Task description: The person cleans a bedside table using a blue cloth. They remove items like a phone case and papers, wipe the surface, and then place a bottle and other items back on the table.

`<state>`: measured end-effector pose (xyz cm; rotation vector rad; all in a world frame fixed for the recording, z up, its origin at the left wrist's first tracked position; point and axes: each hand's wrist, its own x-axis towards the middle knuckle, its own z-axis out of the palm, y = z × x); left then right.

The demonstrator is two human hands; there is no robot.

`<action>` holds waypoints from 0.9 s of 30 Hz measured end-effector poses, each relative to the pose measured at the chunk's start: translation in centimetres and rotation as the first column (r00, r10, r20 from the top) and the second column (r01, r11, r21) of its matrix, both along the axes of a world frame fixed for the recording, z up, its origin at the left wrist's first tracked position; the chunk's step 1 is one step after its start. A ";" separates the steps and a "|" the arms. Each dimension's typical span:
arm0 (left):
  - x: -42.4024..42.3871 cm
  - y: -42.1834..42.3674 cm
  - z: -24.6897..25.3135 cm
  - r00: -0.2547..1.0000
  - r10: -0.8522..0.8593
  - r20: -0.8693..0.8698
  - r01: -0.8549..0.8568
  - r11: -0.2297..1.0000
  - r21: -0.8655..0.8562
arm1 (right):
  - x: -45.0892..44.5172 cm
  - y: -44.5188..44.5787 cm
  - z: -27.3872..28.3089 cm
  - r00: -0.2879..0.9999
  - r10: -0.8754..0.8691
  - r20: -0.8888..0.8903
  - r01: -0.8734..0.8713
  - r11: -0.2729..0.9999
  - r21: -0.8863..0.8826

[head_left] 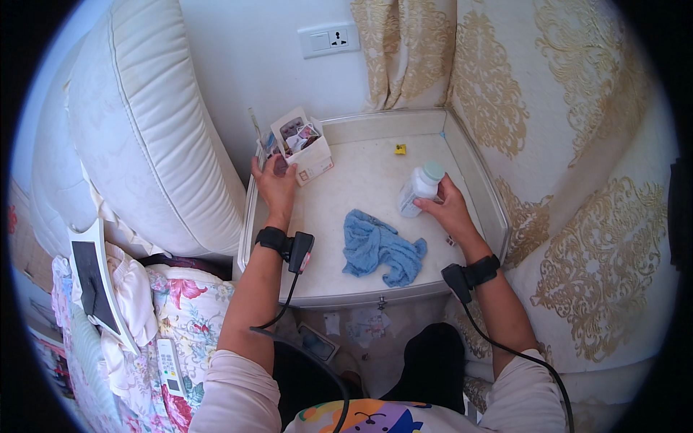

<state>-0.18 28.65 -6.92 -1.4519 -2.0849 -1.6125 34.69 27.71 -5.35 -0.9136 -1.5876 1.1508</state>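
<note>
My right hand (448, 208) holds a white plastic bottle (417, 192) with a pale green cap, tilted over the right part of a cream bedside-table top (330, 227). At the back left corner, my left hand (275, 187) reaches to an open white cardboard box (311, 165) filled with blister packs and small packets. Its thumb is at the box's near left corner. The other fingers are spread around a clear container or bag (269, 145) beside the box; whether they grip it is not plain. Between my arms lies a crumpled blue cloth (381, 249).
A small yellow wrapped packet (400, 149) lies near the raised back rim (384, 129). A padded white headboard (157, 124) borders the left; patterned curtain fabric (487, 81) hangs right. A remote control (171, 368) rests on floral bedding (197, 303). Cables run from both wrist straps.
</note>
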 end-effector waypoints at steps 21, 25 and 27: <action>-2.4 4.4 8.8 0.975 -0.096 0.202 0.083 0.994 0.073 | 0.5 0.1 0.1 0.999 -0.006 0.046 0.006 1.000 -0.012; -5.6 5.5 9.6 0.971 -0.103 0.214 0.114 0.993 -0.040 | -0.1 0.4 -0.5 1.000 0.024 0.004 -0.024 1.000 0.019; -6.8 5.5 9.3 0.995 -0.059 0.076 0.064 0.996 -0.069 | -0.3 0.4 -0.6 0.999 0.038 0.002 -0.038 0.999 0.009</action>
